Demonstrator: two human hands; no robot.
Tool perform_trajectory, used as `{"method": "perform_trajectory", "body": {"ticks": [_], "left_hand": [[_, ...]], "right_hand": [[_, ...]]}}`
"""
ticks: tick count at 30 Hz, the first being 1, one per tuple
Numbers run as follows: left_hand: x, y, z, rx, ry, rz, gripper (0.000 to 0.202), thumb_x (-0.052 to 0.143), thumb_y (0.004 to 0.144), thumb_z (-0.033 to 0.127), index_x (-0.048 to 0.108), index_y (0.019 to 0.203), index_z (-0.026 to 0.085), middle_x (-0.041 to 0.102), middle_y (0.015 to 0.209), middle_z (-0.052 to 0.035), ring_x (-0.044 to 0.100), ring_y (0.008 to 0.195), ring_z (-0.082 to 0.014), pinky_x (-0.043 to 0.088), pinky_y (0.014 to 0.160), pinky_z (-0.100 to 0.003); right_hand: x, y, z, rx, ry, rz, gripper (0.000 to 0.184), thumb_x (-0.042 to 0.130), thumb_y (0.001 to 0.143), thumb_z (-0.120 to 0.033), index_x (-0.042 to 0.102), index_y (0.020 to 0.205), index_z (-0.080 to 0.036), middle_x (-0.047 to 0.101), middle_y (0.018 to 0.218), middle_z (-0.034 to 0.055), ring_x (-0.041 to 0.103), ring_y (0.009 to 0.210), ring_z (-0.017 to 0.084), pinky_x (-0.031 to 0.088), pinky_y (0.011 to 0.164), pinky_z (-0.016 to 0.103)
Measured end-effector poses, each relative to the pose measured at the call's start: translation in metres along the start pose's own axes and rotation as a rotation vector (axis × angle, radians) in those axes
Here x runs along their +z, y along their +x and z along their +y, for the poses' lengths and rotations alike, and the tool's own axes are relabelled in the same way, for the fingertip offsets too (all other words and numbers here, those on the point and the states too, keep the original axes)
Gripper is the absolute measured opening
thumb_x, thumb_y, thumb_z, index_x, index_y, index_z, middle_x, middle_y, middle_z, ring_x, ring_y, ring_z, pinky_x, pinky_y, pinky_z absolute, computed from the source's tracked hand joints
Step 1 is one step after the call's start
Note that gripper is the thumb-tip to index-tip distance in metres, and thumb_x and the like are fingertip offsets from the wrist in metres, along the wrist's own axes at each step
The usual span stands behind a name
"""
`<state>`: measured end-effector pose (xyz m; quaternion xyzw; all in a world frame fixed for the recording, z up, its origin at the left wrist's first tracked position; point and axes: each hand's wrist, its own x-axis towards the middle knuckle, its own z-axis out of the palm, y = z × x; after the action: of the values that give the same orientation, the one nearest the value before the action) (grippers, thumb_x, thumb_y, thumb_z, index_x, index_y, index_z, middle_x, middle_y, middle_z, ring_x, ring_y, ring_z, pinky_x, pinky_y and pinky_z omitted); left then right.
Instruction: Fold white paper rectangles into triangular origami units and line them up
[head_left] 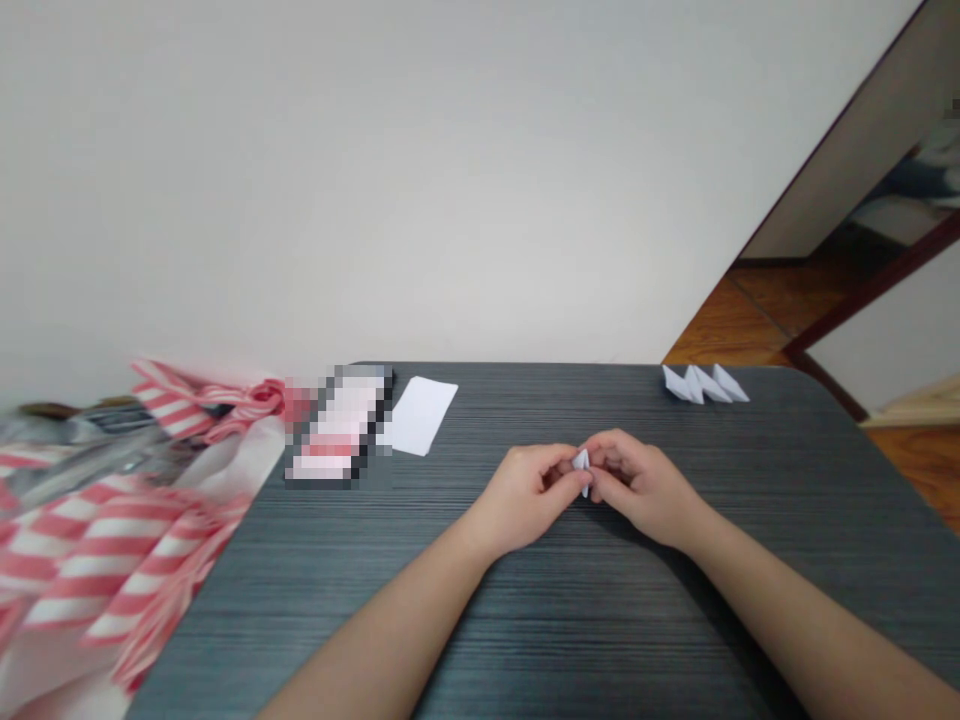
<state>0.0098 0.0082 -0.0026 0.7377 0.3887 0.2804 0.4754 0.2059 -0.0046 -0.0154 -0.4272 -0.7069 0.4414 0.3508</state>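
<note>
Between my two hands, over the middle of the dark table, is a small piece of folded white paper (583, 462) with a pointed top. My left hand (526, 492) pinches it from the left with thumb and fingertips. From the right, my right hand (643, 482) grips the same paper in a like pinch. The fingers cover much of its lower part and sides. At the table's far right stand several folded white paper pieces (703, 385) in a row. A stack of white paper sheets (424, 415) lies flat at the far left.
A blurred-out phone-like slab (341, 425) lies left of the sheets on the dark wood-grain table (495, 620). Red-and-white striped cloth (112, 545) is heaped beyond the table's left edge. A white wall (480, 200) rises behind; wooden floor (750, 310) shows at right.
</note>
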Motion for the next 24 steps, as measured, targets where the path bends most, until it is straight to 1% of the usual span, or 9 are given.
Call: {"method": "perform_trajectory", "body": {"ticks": [3, 6, 9, 12, 18, 24], "left_hand": [[-0.001, 0.0, 0.001, -0.01, 0.004, -0.001, 0.022, 0.055, 0.092, 0.032, 0.065, 0.082, 0.015, 0.055, 0.064, 0.0021, 0.048, 0.058, -0.0096, 0.036, 0.055, -0.02], [0.0, 0.0, -0.001, -0.023, -0.009, -0.005, 0.025, 0.05, 0.095, 0.033, 0.067, 0.088, 0.015, 0.057, 0.066, 0.0011, 0.049, 0.058, -0.0097, 0.037, 0.055, -0.021], [0.002, -0.001, -0.005, -0.034, -0.075, 0.007, 0.025, 0.05, 0.096, 0.033, 0.066, 0.101, 0.016, 0.058, 0.068, 0.001, 0.05, 0.057, -0.0098, 0.038, 0.054, -0.021], [0.003, -0.001, -0.008, -0.047, -0.189, 0.022, 0.027, 0.053, 0.094, 0.034, 0.061, 0.114, 0.016, 0.058, 0.069, 0.0017, 0.052, 0.057, -0.0096, 0.04, 0.054, -0.021], [0.004, 0.001, -0.01, -0.098, -0.343, 0.01, 0.029, 0.055, 0.093, 0.033, 0.057, 0.116, 0.015, 0.06, 0.075, 0.0007, 0.053, 0.054, -0.008, 0.044, 0.053, -0.021], [0.004, 0.001, -0.012, -0.135, -0.383, 0.049, 0.034, 0.057, 0.09, 0.029, 0.052, 0.122, 0.017, 0.065, 0.082, -0.0009, 0.055, 0.054, -0.0081, 0.046, 0.052, -0.021]], "right_hand": [[-0.001, 0.0, -0.001, -0.017, -0.039, -0.004, 0.011, 0.056, 0.093, -0.021, 0.056, 0.104, -0.021, 0.064, 0.074, 0.0, 0.061, 0.063, 0.014, 0.048, 0.06, 0.026], [-0.002, 0.0, -0.001, -0.024, -0.067, -0.004, 0.011, 0.054, 0.095, -0.022, 0.057, 0.105, -0.02, 0.064, 0.072, -0.0001, 0.061, 0.062, 0.013, 0.048, 0.06, 0.026], [-0.002, 0.0, 0.0, -0.03, -0.075, 0.007, 0.014, 0.051, 0.096, -0.022, 0.058, 0.109, -0.021, 0.065, 0.073, 0.0002, 0.062, 0.063, 0.014, 0.049, 0.061, 0.026], [-0.003, 0.0, 0.001, -0.04, -0.094, 0.029, 0.017, 0.051, 0.097, -0.023, 0.06, 0.111, -0.021, 0.066, 0.074, 0.0006, 0.062, 0.063, 0.013, 0.05, 0.062, 0.026], [-0.005, 0.0, -0.001, -0.034, -0.034, 0.042, 0.018, 0.052, 0.097, -0.023, 0.066, 0.107, -0.02, 0.064, 0.072, 0.0007, 0.06, 0.06, 0.012, 0.049, 0.058, 0.024], [-0.008, 0.001, -0.003, -0.103, 0.026, 0.039, 0.019, 0.05, 0.097, -0.021, 0.067, 0.104, -0.02, 0.062, 0.081, 0.0028, 0.057, 0.06, 0.011, 0.048, 0.057, 0.026]]}}
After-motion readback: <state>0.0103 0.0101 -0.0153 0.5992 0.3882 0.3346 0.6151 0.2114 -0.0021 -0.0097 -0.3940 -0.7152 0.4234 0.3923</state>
